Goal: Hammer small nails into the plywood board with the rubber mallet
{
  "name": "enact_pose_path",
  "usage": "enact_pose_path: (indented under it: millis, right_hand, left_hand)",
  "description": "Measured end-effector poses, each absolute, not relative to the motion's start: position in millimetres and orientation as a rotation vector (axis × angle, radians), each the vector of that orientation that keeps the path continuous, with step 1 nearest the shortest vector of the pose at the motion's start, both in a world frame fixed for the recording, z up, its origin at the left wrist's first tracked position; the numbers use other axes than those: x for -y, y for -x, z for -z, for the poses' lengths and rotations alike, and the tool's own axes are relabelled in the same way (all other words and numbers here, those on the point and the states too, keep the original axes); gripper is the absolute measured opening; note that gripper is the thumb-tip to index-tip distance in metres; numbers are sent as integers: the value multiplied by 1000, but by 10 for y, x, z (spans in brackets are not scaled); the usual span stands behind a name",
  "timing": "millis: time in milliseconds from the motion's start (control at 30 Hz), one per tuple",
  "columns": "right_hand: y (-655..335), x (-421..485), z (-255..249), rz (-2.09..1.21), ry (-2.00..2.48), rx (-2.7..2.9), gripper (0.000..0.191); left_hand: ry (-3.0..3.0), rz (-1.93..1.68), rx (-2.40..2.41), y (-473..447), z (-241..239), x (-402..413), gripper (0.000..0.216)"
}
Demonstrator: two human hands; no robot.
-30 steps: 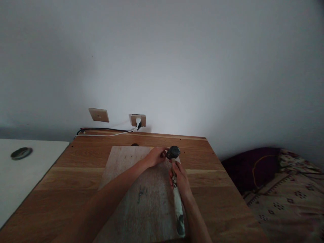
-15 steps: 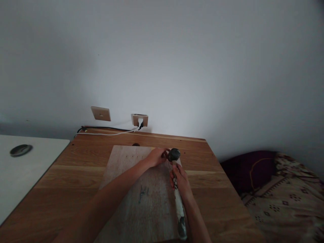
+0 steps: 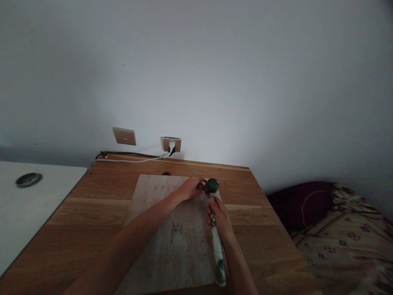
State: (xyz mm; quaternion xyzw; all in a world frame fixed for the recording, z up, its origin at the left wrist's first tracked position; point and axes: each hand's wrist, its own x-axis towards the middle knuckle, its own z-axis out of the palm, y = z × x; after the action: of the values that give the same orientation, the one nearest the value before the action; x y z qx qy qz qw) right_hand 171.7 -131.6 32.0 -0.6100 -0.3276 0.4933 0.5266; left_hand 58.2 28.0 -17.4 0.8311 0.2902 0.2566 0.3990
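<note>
My right hand (image 3: 218, 213) is closed around the upper handle of a hammer (image 3: 217, 250), which has a dark rounded head and a worn, white-patched handle. The hammer head is raised just beside the fingertips of my left hand (image 3: 192, 188). That hand rests near the far right part of a pale wooden board (image 3: 159, 262), its thumb and finger pinched together. Whatever the pinch holds is too small or hidden to make out. Several nails (image 3: 176, 230) lie in a small heap on the middle of the board. A row of small dark marks runs along its far side.
The board lies on a wooden table (image 3: 260, 246) against a wall. A socket (image 3: 172, 145) with a white plug and cables (image 3: 135, 161) is behind it. On the left stands a white surface (image 3: 46, 205) with a dark oval object (image 3: 29, 180); patterned bedding (image 3: 344, 241) lies on the right.
The view has shifted slightly. Both hands and the hammer keep nearly the same place over the board.
</note>
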Motion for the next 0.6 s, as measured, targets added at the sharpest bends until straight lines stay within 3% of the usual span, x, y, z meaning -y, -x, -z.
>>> enact_pose_path:
  millis: [167, 600]
  right_hand:
    - [-1670, 1338, -326, -1144, 1466, 800, 50]
    - [-1667, 1624, -87, -1100, 1525, 660, 60]
  left_hand:
    - [-2079, -642, -760, -592, 165, -272, 47]
    - [-2058, -627, -759, -580, 139, -261, 41]
